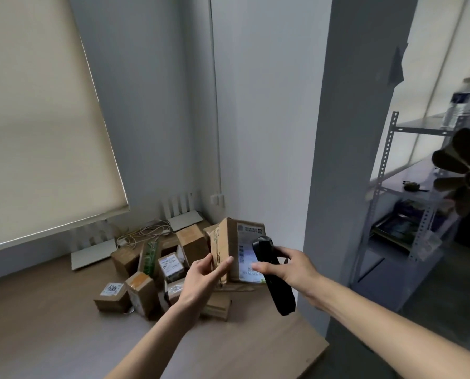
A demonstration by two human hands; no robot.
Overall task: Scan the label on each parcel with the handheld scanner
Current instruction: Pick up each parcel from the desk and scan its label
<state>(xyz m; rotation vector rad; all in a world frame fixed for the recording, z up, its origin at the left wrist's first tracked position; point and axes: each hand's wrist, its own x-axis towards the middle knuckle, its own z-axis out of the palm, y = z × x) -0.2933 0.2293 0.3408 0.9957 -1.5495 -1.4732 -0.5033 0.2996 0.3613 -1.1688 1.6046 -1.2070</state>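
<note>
A brown cardboard parcel (227,239) stands raised above the pile, its white shipping label (246,251) turned to the right. My left hand (205,277) grips the parcel's near left edge, thumb and fingers on its side. My right hand (290,265) holds the black handheld scanner (273,272), whose head sits right against the label. Part of the label is hidden behind the scanner.
Several smaller labelled parcels (113,292) lie heaped on the wooden table (50,324) near the corner. White flat devices (91,254) and tangled cables (146,231) lie behind them. A grey pillar (351,160), metal shelving (387,170) and a fan (469,173) stand on the right.
</note>
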